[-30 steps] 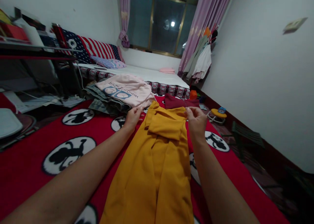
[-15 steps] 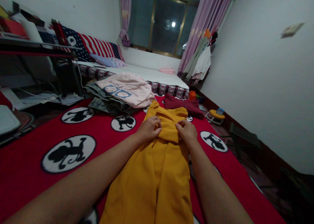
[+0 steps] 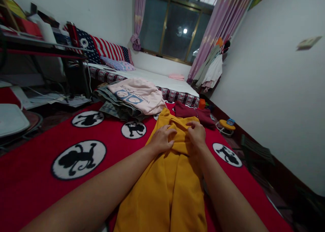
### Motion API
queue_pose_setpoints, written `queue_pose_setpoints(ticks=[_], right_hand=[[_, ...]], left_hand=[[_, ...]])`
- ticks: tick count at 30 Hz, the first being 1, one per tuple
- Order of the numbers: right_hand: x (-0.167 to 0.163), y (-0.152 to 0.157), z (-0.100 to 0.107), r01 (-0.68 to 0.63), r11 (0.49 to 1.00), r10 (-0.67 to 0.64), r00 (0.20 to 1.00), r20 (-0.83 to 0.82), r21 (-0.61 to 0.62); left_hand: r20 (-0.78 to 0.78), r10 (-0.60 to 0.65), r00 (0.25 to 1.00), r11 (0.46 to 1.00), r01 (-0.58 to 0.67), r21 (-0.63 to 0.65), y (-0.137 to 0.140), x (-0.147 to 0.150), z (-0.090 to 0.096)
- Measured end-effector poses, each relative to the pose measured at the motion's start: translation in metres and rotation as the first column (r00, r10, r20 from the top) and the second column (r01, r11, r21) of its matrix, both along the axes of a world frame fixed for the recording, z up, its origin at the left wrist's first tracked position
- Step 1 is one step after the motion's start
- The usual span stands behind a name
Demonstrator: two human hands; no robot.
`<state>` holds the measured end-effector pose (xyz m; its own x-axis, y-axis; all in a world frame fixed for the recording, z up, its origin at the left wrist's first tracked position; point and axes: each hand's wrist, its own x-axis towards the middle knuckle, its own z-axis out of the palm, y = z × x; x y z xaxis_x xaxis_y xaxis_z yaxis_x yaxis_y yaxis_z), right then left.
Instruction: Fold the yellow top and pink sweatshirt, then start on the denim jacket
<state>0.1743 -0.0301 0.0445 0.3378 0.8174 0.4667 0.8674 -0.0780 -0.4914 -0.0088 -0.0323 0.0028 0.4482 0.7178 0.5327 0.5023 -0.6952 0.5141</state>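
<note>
- Head view: the left hand (image 3: 161, 140) rests on the yellow garment (image 3: 186, 181), its fingers (image 3: 171, 131) bent, with a narrow gap to the thumb; whether cloth is pinched there, I cannot tell.
- The right hand (image 3: 197, 133) touches the garment's far right edge, fingers curled and the thumb hard to make out; its grip cannot be told either.
- With one hand towards each side, the folded-over upper part is probably being kept level and square.
- The yellow garment lies lengthwise on the red blanket (image 3: 35, 177), its near end running out of sight below, likely so both its edges are within easy reach.
- Just beyond lie the maroon garment (image 3: 194, 113) and, to the left, the pink garment (image 3: 142, 95) on top of bluish-grey clothes (image 3: 118, 110), perhaps stacked to leave the middle free.
- Counted: two hands, one yellow garment, one maroon, one pink; the bluish-grey layers cannot be counted. Four round patches on the blanket show nearly whole.
- Farther off: one bed (image 3: 154, 77), one yellow-topped stool (image 3: 226, 125), two curtains (image 3: 221, 32).
</note>
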Motion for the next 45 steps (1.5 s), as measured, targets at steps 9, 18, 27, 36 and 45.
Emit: queue_pose_setpoints(ticks=[9, 18, 27, 36, 45], right_hand=[[-0.005, 0.079, 0.006, -0.306, 0.933, 0.322, 0.945, 0.058, -0.192], [0.024, 0.087, -0.003, -0.009, 0.993, 0.019, 0.996, 0.083, -0.12], [0.018, 0.058, -0.003, -0.148, 0.986, 0.139, 0.984, 0.108, 0.075], [0.035, -0.023, -0.035, -0.417, 0.905, 0.421, 0.906, 0.044, -0.076], [0.015, -0.058, -0.045, -0.239, 0.934, 0.244, 0.97, 0.017, 0.264]], left_hand=[[0.027, -0.04, 0.999, 0.999, 0.04, -0.011, -0.001, -0.003, -0.001], [-0.076, 0.046, 0.996, 0.998, -0.049, -0.032, -0.003, -0.001, 0.002], [-0.097, 0.122, 0.988, 0.983, -0.134, -0.123, 0.003, 0.0, -0.001], [0.236, 0.167, 0.957, 0.975, -0.125, -0.185, 0.021, -0.004, -0.004], [0.309, 0.132, 0.942, 0.991, -0.116, -0.071, 0.013, -0.006, -0.001]])
